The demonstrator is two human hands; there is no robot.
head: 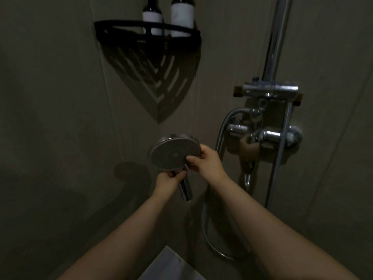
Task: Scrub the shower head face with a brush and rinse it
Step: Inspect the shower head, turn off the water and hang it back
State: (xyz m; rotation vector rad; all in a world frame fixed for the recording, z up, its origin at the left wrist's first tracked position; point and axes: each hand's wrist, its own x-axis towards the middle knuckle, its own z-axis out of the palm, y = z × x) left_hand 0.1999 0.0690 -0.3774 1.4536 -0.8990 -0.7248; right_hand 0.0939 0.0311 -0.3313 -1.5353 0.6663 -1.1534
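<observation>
While left hand (168, 178) grips handle, right hand (203, 159) pinches shower head (174, 152) rim.
Risk: wet chrome slips w/ no brush seen.

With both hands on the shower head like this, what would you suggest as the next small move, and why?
Probably free the right hand and fetch a brush. The left hand grips the chrome handle, so it can hold the round grey shower head alone; the right only pinches the rim, the face points toward the camera, and no brush is in view.
</observation>
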